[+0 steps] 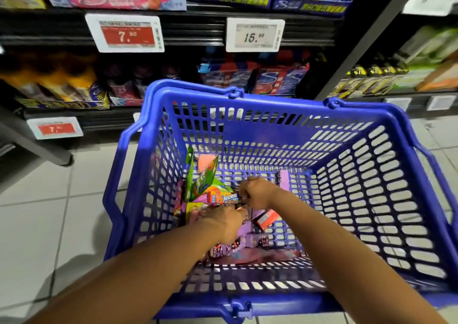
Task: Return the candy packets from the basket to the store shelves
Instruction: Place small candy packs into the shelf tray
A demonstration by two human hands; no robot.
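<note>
A blue plastic basket (371, 165) stands on the tiled floor below me. Inside lie several candy packets: a green packet (198, 175) upright against the left wall, purple packets (238, 245) on the bottom, and a red box (266, 218). Both my arms reach down into it. My right hand (256, 192) is curled and pinches the end of an orange and blue candy stick pack (223, 198). Lower and to the left, my left hand (224, 221) rests among the packets with its fingers hidden, so its grip is unclear.
Store shelves (193, 30) rise just behind the basket, holding candy bags (277, 79) and boxes, with price tags reading 7.90 (125, 33) and 15.99 (254, 35). A second shelf unit (409, 76) stands at the right. Grey floor tiles (49, 212) lie on the left.
</note>
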